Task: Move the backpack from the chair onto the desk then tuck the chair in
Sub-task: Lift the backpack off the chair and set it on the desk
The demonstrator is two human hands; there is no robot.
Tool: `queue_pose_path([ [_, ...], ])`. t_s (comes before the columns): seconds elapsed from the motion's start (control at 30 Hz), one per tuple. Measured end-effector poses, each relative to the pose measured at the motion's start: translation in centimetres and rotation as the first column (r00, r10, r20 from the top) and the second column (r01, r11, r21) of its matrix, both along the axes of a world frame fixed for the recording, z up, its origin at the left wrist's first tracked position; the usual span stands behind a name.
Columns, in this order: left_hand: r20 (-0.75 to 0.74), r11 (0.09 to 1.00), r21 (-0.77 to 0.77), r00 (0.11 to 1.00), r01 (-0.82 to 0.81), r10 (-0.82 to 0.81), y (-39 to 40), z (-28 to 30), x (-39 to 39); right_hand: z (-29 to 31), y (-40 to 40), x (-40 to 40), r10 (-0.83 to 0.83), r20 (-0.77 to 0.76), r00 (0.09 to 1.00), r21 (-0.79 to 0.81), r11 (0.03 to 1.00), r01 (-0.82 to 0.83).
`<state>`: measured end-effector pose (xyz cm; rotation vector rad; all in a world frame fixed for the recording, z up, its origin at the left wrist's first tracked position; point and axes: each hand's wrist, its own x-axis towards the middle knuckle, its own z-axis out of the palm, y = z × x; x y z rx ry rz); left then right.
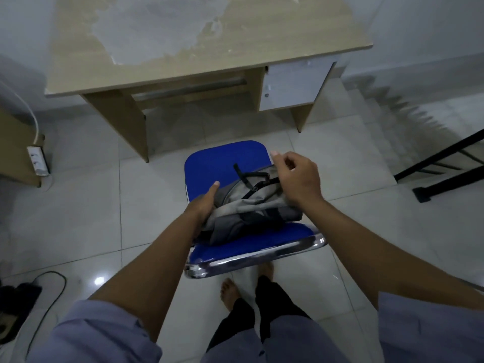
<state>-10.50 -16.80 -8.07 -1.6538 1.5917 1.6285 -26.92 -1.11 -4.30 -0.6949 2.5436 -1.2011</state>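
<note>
A grey backpack (pixel 248 205) with black straps lies on the blue seat of a chair (pixel 222 161) with a chrome frame, standing a little in front of the desk. My left hand (pixel 203 205) grips the backpack's left side. My right hand (pixel 296 179) rests on its upper right edge, fingers curled over the fabric. The wooden desk (pixel 199 48) stands beyond the chair, its top worn and patchy, with nothing on it.
A white drawer unit (pixel 290 85) hangs under the desk's right side. A power strip (pixel 38 159) with a white cable sits at the left by a low wooden cabinet. A black metal frame (pixel 445 163) stands at the right. A black cable and dark objects lie at bottom left.
</note>
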Motion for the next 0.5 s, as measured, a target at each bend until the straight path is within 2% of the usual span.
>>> queue_pose_path([
  [0.07,0.018,0.999,0.030,0.999,-0.034,0.034,-0.6,-1.1,-0.4,-1.5,-1.3,-1.7,-0.060,0.187,0.980,0.185,0.982,0.024],
  [0.13,0.055,0.993,0.084,0.995,-0.084,0.080,-1.2,-2.0,-0.7,-3.3,-2.7,-3.4,-0.145,0.463,0.874,0.313,0.950,-0.008],
  [0.2,0.104,0.978,0.152,0.987,-0.140,0.125,-2.2,-3.9,-1.0,-4.5,-3.6,-5.0,-0.254,0.732,0.632,0.353,0.935,-0.033],
  [0.23,0.131,0.973,0.170,0.983,-0.154,0.132,-2.8,-5.1,-1.2,-4.7,-3.8,-5.6,-0.261,0.817,0.514,0.350,0.933,-0.082],
  [0.27,0.151,0.970,0.190,0.981,-0.152,0.124,-3.2,-5.9,-1.4,-5.5,-4.0,-6.4,-0.250,0.860,0.445,0.342,0.929,-0.140],
  [0.33,0.159,0.970,0.195,0.980,-0.148,0.118,-3.8,-6.1,-2.4,-6.7,-4.5,-7.6,-0.280,0.882,0.380,0.390,0.885,-0.254],
  [0.43,0.186,0.983,0.169,0.982,-0.070,0.038,-4.4,-7.4,-3.3,-9.9,-4.9,-8.8,-0.355,0.870,0.343,0.479,0.777,-0.409],
  [0.5,0.199,0.992,0.116,0.980,-0.052,0.028,-4.5,-8.6,-3.5,-9.6,-5.4,-8.0,-0.323,0.880,0.348,0.463,0.744,-0.481],
])
